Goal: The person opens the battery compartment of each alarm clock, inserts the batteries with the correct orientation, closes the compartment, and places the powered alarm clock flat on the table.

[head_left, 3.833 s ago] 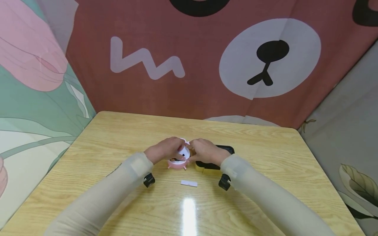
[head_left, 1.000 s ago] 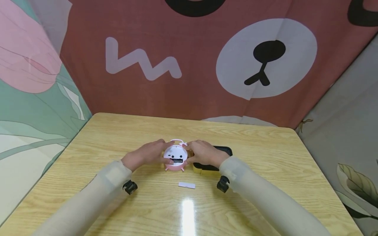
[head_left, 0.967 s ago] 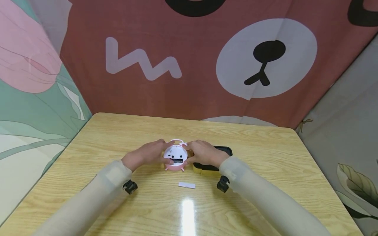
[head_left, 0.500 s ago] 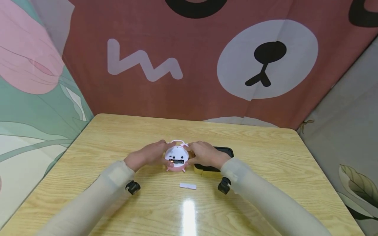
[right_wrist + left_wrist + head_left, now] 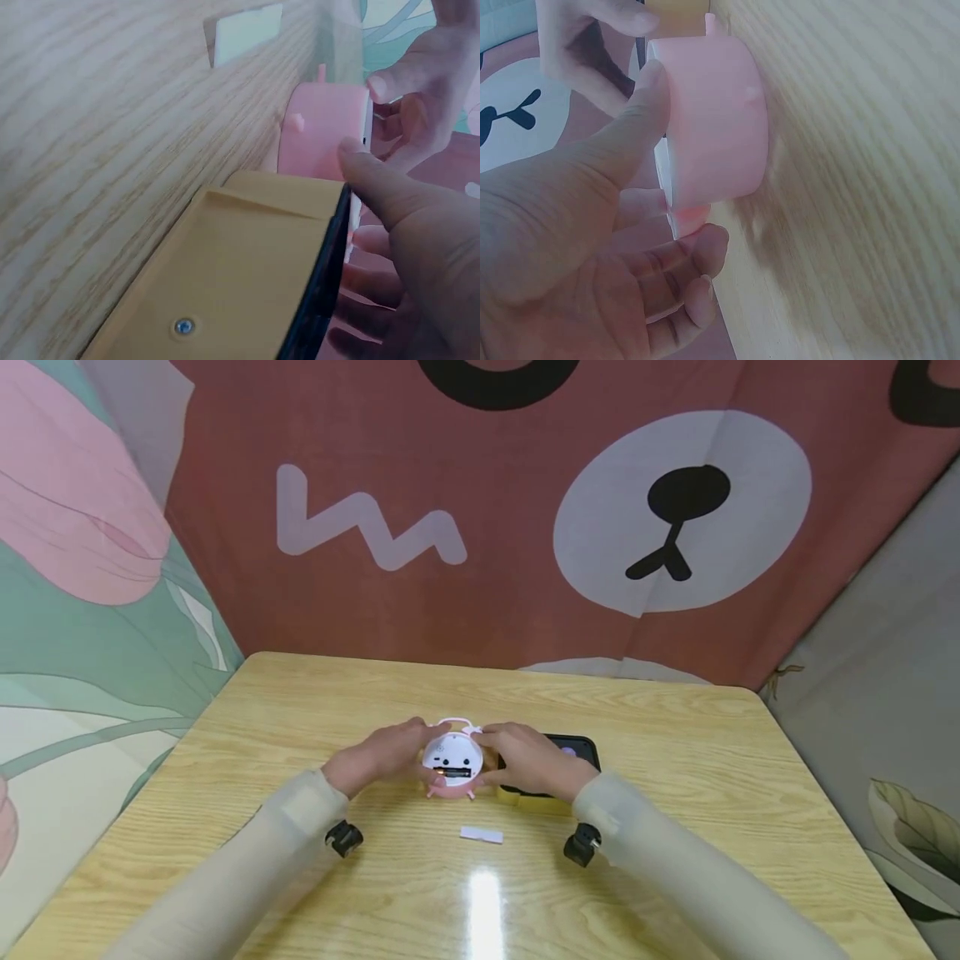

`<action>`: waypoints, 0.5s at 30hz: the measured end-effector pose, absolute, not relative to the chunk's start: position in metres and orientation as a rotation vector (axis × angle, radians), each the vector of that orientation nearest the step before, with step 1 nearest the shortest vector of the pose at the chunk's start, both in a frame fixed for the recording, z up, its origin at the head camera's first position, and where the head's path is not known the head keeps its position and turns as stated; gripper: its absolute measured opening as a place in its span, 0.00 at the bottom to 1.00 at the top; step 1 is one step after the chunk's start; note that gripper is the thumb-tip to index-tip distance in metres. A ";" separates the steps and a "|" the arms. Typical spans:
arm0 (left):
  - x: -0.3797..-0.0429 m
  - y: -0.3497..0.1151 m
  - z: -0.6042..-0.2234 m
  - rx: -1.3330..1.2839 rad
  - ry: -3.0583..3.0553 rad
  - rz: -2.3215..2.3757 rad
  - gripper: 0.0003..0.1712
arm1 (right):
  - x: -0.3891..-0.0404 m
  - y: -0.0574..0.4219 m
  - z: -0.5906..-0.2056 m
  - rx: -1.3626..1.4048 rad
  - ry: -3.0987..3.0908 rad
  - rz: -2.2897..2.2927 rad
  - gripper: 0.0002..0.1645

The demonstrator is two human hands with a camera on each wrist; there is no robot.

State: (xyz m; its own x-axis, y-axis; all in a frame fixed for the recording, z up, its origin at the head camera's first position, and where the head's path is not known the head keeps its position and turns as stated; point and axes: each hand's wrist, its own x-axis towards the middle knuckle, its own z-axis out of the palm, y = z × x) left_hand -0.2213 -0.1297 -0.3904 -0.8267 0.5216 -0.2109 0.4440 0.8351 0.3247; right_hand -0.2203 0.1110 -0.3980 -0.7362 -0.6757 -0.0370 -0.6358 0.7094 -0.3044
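A pink alarm clock (image 5: 453, 790) stands on the table with its white back (image 5: 450, 748) toward me. In the open slot of that back lies a black battery (image 5: 457, 772) with a copper end. My left hand (image 5: 386, 753) grips the clock's left side, its thumb (image 5: 649, 97) on the rim of the back. From the other side my right hand (image 5: 532, 758) holds the clock, thumb (image 5: 360, 161) at the edge and fingers round toward the top. A white battery cover (image 5: 481, 835) lies on the table nearer to me.
Close by the clock on the right stands a yellow and black box (image 5: 543, 805), partly under my right hand. Something purple (image 5: 570, 751) shows inside it. Printed cloth (image 5: 510, 618) hangs behind the wooden table (image 5: 660, 743).
Earlier my left hand covered much of the clock's back; it has drawn back to the left side. The left thumb has shifted down, baring more of the battery. The right hand has shifted slightly right.
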 end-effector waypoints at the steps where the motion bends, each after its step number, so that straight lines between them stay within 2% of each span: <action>1: -0.221 -0.129 -0.390 0.732 2.723 0.377 0.52 | -0.219 0.112 -0.396 -1.063 2.780 -0.399 0.42; 15: -0.221 -0.130 -0.391 0.739 2.702 0.406 0.53 | -0.177 0.120 -0.389 -1.221 2.890 -0.390 0.25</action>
State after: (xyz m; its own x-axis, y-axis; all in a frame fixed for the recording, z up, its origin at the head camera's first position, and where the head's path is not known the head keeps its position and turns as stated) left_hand -0.2215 -0.1304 -0.3907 -0.8190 0.5303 -0.2192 0.4425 0.8268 0.3472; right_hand -0.1771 0.1201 -0.3887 -0.7014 -0.7037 0.1137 -0.7087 0.6712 -0.2175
